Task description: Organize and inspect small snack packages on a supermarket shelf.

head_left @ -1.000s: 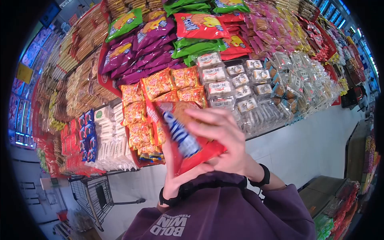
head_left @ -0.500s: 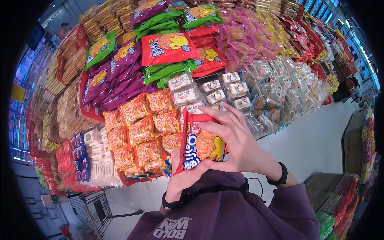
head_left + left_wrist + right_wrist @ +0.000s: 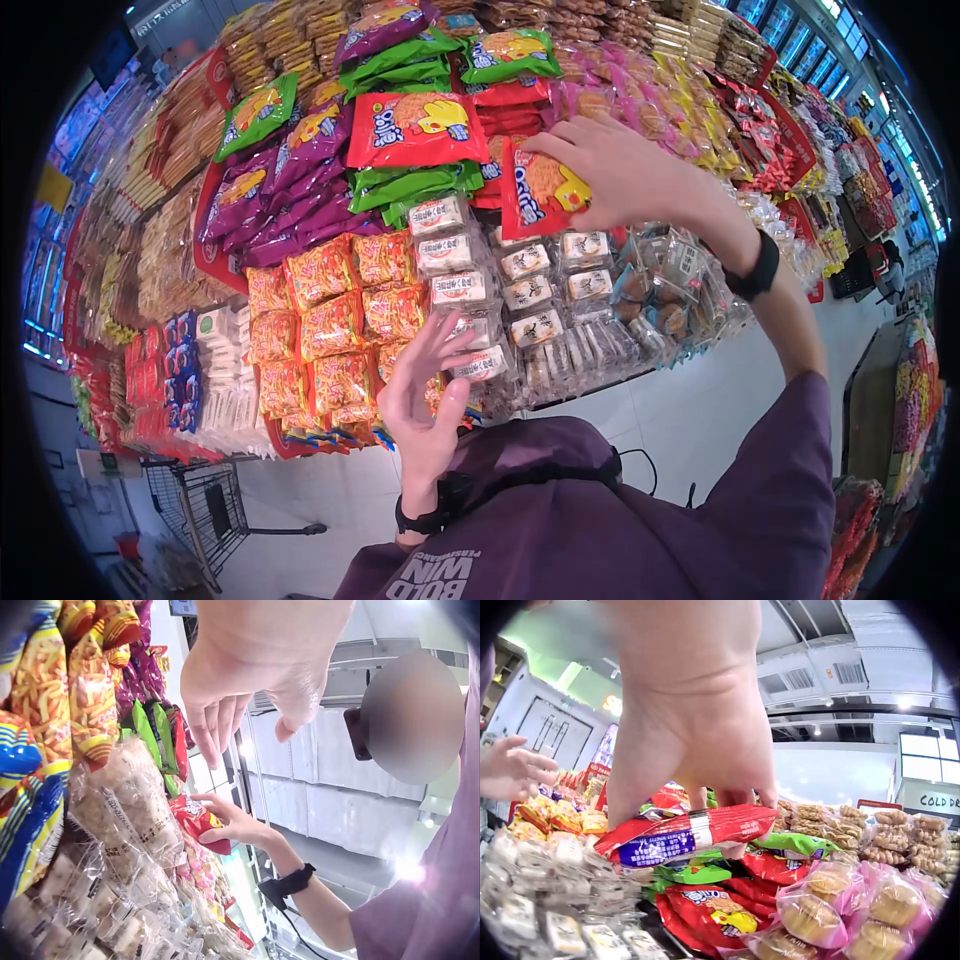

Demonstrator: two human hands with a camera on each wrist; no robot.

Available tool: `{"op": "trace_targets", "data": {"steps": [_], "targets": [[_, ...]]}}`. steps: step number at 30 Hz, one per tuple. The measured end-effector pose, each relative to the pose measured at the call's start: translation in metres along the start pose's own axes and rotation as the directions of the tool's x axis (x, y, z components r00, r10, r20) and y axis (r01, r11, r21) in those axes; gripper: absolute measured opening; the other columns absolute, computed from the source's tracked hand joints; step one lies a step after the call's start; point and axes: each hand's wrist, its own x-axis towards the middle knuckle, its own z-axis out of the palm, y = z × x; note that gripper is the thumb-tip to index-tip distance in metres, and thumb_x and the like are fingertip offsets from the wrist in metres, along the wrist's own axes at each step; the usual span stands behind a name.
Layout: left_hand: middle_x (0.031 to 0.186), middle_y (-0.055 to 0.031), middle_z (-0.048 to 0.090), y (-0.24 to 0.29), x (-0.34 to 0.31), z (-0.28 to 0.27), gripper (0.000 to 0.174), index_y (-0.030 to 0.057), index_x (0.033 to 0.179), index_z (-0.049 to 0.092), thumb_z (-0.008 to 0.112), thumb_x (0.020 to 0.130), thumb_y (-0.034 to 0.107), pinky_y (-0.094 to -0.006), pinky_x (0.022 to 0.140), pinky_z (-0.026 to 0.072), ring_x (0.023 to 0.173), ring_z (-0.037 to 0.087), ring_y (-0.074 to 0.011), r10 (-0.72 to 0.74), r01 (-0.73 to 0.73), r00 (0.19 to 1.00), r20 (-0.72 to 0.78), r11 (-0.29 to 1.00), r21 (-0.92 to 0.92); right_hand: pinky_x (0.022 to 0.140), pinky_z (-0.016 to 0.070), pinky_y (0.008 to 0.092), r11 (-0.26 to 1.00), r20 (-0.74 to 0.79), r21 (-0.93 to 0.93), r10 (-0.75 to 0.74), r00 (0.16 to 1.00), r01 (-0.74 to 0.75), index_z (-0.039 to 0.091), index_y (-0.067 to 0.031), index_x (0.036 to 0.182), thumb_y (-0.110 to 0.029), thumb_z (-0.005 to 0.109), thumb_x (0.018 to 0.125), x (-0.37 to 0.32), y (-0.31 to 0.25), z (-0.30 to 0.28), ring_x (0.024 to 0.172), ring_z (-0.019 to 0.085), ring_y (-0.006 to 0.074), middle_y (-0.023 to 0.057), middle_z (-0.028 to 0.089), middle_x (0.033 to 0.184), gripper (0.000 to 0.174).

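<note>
My right hand [image 3: 630, 172] grips a red snack bag [image 3: 540, 192] with a yellow chick printed on it, thumb on one side and fingers on the other. In the right wrist view that bag [image 3: 694, 838] is tipped edge-on, close over a pile of matching red bags [image 3: 709, 919]. Part of its front is covered by my fingers in the head view. My left hand [image 3: 425, 395] hovers near the white-labelled clear packets [image 3: 460, 290], its fingers loosely spread. Nothing lies in that hand [image 3: 259, 675] in the left wrist view.
Orange snack packets [image 3: 330, 325] sit left of the white-labelled ones. Purple bags [image 3: 285, 190] and green bags [image 3: 415, 190] are heaped behind. Pink-wrapped cakes [image 3: 817, 907] border the red pile. A shopping cart [image 3: 205, 510] stands at lower left.
The right hand has carried the red bag from in front of the body forward to the red pile. The left hand has let go of the bag and stays behind.
</note>
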Motion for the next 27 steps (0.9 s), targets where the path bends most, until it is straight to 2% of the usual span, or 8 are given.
{"op": "trace_targets", "data": {"steps": [6,9,12,15,18,21,24,27], "targets": [[0.124,-0.0236,0.059,0.005,-0.015,0.006,0.048,-0.0091,0.130,0.049,0.060,0.086,0.008,-0.0368,0.087,0.0519,0.107,0.064,-0.0320,0.050,-0.039,0.995,-0.090,0.993,0.115,0.092,0.0443,0.0426,0.992,0.259,-0.113,-0.026,0.965,0.057,0.045,-0.0038,0.130,-0.030,0.079,0.060,0.060,0.048,0.031,0.107,0.057,0.0316,0.0165,0.061,0.107,0.082],[0.119,-0.0226,0.062,0.010,-0.018,0.012,0.043,-0.0100,0.124,0.054,0.060,0.085,0.007,-0.0361,0.086,0.0520,0.104,0.066,-0.0306,0.045,-0.026,0.991,-0.129,0.988,0.151,0.090,0.0474,0.0437,0.997,0.402,-0.079,0.030,0.915,0.002,0.045,-0.0027,0.131,-0.028,0.082,0.058,0.081,0.056,0.038,0.106,0.059,0.0343,0.0196,0.061,0.112,0.085],[0.117,-0.0219,0.063,0.009,-0.022,0.012,0.040,-0.0099,0.120,0.057,0.061,0.085,0.008,-0.0356,0.086,0.0522,0.102,0.067,-0.0294,0.031,-0.003,0.988,-0.151,0.983,0.185,0.096,0.0443,0.0432,0.999,0.431,0.034,0.014,0.902,-0.031,0.043,-0.0006,0.130,-0.024,0.083,0.058,0.093,0.069,0.051,0.110,0.055,0.0364,0.0212,0.056,0.118,0.086],[0.116,-0.0213,0.064,0.009,-0.022,0.015,0.037,-0.0083,0.119,0.059,0.061,0.084,0.007,-0.0354,0.085,0.0524,0.100,0.067,-0.0285,0.028,0.005,0.988,-0.154,0.978,0.207,0.096,0.0449,0.0446,0.997,0.387,0.067,-0.068,0.919,0.046,0.041,0.0004,0.133,-0.024,0.082,0.063,0.097,0.080,0.064,0.109,0.056,0.0380,0.0221,0.056,0.119,0.085],[0.115,-0.0205,0.065,0.007,-0.022,0.020,0.036,-0.0065,0.118,0.060,0.060,0.084,0.005,-0.0354,0.085,0.0526,0.100,0.067,-0.0281,0.026,0.004,0.989,-0.145,0.979,0.203,0.093,0.0463,0.0450,0.994,0.402,-0.044,-0.070,0.913,0.096,0.039,0.0013,0.135,-0.025,0.079,0.070,0.094,0.078,0.075,0.109,0.056,0.0396,0.0233,0.054,0.122,0.081],[0.115,-0.0197,0.065,0.006,-0.018,0.023,0.036,-0.0060,0.118,0.061,0.061,0.083,0.004,-0.0350,0.084,0.0527,0.100,0.067,-0.0275,0.013,0.013,0.993,-0.120,0.978,0.210,0.089,0.0502,0.0441,0.998,0.390,0.028,0.039,0.920,-0.054,0.043,0.0036,0.133,-0.030,0.076,0.075,0.086,0.062,0.082,0.107,0.059,0.0380,0.0247,0.060,0.113,0.074],[0.115,-0.0195,0.065,0.003,-0.015,0.023,0.036,-0.0064,0.117,0.061,0.060,0.083,0.003,-0.0340,0.084,0.0526,0.100,0.067,-0.0271,0.012,0.006,0.997,-0.078,0.972,0.233,0.088,0.0511,0.0447,0.999,0.277,0.017,-0.037,0.960,0.034,0.036,0.0048,0.138,-0.034,0.071,0.081,0.079,0.066,0.089,0.106,0.059,0.0389,0.0266,0.058,0.113,0.077],[0.115,-0.0194,0.065,0.002,-0.012,0.027,0.036,-0.0066,0.117,0.061,0.060,0.082,0.002,-0.0327,0.083,0.0523,0.099,0.068,-0.0266,0.005,0.013,0.996,-0.090,0.979,0.205,0.091,0.0500,0.0454,1.000,0.312,0.010,-0.013,0.950,0.010,0.028,0.0006,0.144,-0.028,0.068,0.084,0.083,0.069,0.090,0.114,0.055,0.0394,0.0268,0.051,0.128,0.078]]}}
